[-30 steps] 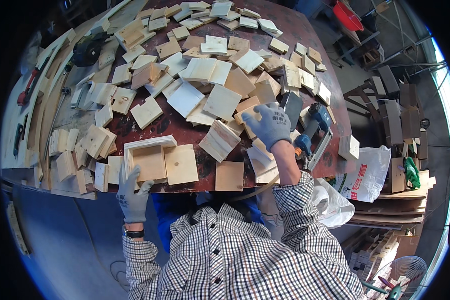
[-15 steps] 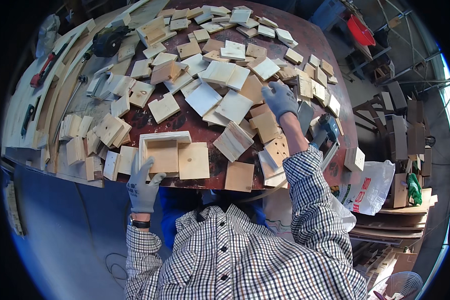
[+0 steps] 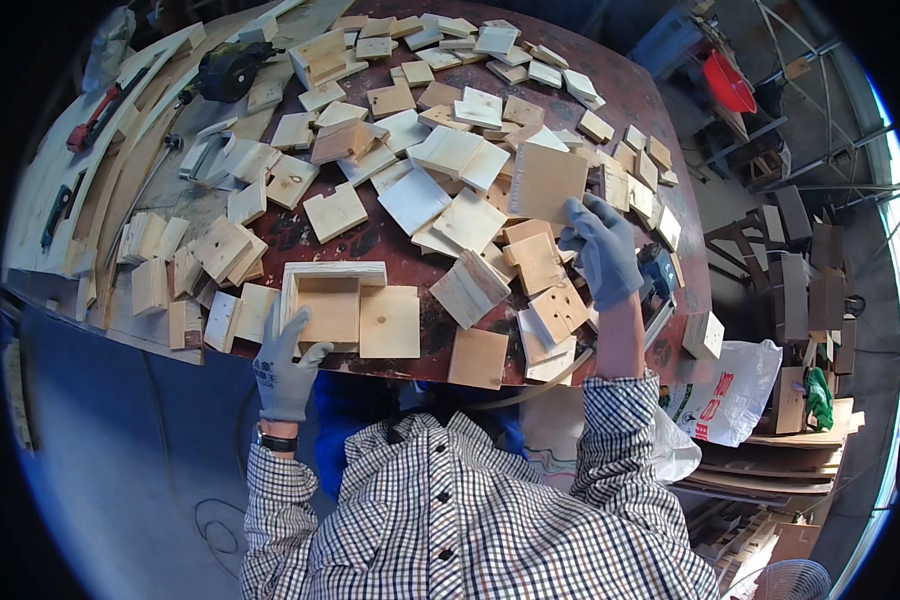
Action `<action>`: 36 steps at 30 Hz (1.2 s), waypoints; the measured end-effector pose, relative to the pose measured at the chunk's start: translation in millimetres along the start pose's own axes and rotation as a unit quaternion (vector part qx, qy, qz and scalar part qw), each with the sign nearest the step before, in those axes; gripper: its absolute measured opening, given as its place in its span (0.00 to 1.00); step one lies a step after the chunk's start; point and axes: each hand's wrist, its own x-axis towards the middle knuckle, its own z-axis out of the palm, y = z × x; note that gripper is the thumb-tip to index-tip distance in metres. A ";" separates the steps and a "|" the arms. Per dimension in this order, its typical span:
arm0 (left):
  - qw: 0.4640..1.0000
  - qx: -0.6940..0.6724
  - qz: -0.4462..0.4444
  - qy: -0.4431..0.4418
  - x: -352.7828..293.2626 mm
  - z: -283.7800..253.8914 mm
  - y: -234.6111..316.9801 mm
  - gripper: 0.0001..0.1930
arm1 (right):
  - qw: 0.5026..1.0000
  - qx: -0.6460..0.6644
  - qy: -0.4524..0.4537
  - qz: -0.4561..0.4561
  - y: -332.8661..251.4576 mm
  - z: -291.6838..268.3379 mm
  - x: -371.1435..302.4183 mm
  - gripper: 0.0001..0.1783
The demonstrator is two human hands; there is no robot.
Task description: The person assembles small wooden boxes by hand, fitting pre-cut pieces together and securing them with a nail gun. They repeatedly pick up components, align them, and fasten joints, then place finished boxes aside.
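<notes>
My right hand (image 3: pixel 605 250), in a grey glove, is closed on the lower right corner of a thin square wooden board (image 3: pixel 548 182), tilted up above the heap of wood pieces. My gloved left hand (image 3: pixel 288 365) grips the near left side of a small open wooden box (image 3: pixel 328 308) at the table's front edge, its thumb along the near side. A pale square board (image 3: pixel 390 322) lies against the box's right side. Another square board (image 3: pixel 478 357) rests at the front edge. Beside my right wrist lies a blue power tool (image 3: pixel 658 268), partly hidden.
Many loose wood blocks (image 3: pixel 410 198) cover the dark red table (image 3: pixel 300 240). Long planks (image 3: pixel 120 160) run along the left, with a black power tool (image 3: pixel 228 72) and a red-handled tool (image 3: pixel 90 125). A white plastic bag (image 3: pixel 735 385) hangs off the right edge.
My right hand has picked up the thin square board from the heap and drawn it back toward me and slightly right. My left hand keeps its place on the box.
</notes>
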 end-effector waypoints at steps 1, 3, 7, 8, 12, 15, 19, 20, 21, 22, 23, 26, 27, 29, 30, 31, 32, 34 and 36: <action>1.000 -0.001 -0.010 -0.001 -0.3 -2.0 2.4 0.35 | 1.000 0.003 -0.017 0.018 -4.7 19.6 -22.0 0.24; 0.999 0.030 -0.007 -0.005 -1.7 -3.4 1.2 0.39 | 0.996 -0.003 -0.060 0.069 -2.1 60.3 -64.4 0.25; 0.998 -0.016 -0.060 -0.007 -0.4 2.9 1.6 0.55 | 0.981 -0.014 -0.133 0.144 39.2 142.2 -123.2 0.26; 0.995 -0.026 -0.088 -0.028 0.7 3.6 4.2 0.56 | 0.976 -0.003 -0.127 0.178 51.9 160.9 -127.7 0.26; 0.999 -0.006 -0.047 -0.001 0.7 0.6 5.0 0.54 | 0.966 -0.099 -0.139 0.195 81.3 203.8 -126.1 0.29; 0.998 -0.003 -0.058 -0.015 -0.2 2.2 4.3 0.52 | 0.974 -0.180 -0.114 0.075 106.2 211.3 -129.8 0.28; 1.000 0.013 0.002 0.005 4.5 1.2 2.7 0.50 | 0.931 -0.346 -0.110 -0.027 111.1 211.5 -134.6 0.30; 1.000 0.007 -0.008 0.004 3.1 3.4 1.7 0.50 | 0.915 -0.388 -0.111 -0.032 109.2 211.0 -136.2 0.31; 1.000 0.001 -0.016 0.003 2.7 3.9 1.6 0.50 | 0.888 -0.427 -0.076 -0.154 112.7 212.6 -135.7 0.35; 1.000 -0.001 -0.020 0.001 2.6 3.8 2.0 0.50 | 0.860 -0.465 -0.091 -0.190 114.2 210.8 -136.1 0.36; 1.000 -0.002 -0.024 -0.001 2.7 3.0 3.0 0.50 | 0.829 -0.501 -0.107 -0.226 114.7 208.8 -136.1 0.37; 1.000 0.004 -0.022 -0.012 3.9 -1.1 6.0 0.49 | 0.779 -0.533 -0.120 -0.307 115.8 209.3 -133.6 0.41; 1.000 0.010 -0.020 -0.016 4.0 -2.8 6.3 0.48 | 0.771 -0.531 -0.120 -0.330 119.2 210.6 -132.7 0.43; 1.000 0.009 -0.020 -0.014 4.4 -2.2 7.5 0.49 | 0.778 -0.518 -0.101 -0.340 124.2 214.7 -130.8 0.41; 1.000 0.009 -0.021 -0.014 3.9 -1.5 6.7 0.49 | 0.781 -0.512 -0.091 -0.345 127.7 216.6 -129.6 0.40; 1.000 0.005 -0.017 -0.013 4.3 -2.0 6.1 0.49 | 0.781 -0.521 -0.099 -0.331 130.4 217.7 -127.1 0.39; 1.000 0.002 -0.013 -0.013 5.4 -2.9 5.8 0.50 | 0.779 -0.529 -0.107 -0.318 132.7 218.7 -124.0 0.37; 1.000 -0.010 -0.015 -0.009 3.6 -3.5 6.0 0.49 | 0.776 -0.540 -0.124 -0.300 130.8 218.2 -124.1 0.35; 0.999 -0.025 -0.023 -0.006 2.6 -3.4 6.6 0.47 | 0.773 -0.546 -0.139 -0.291 126.6 215.2 -126.0 0.35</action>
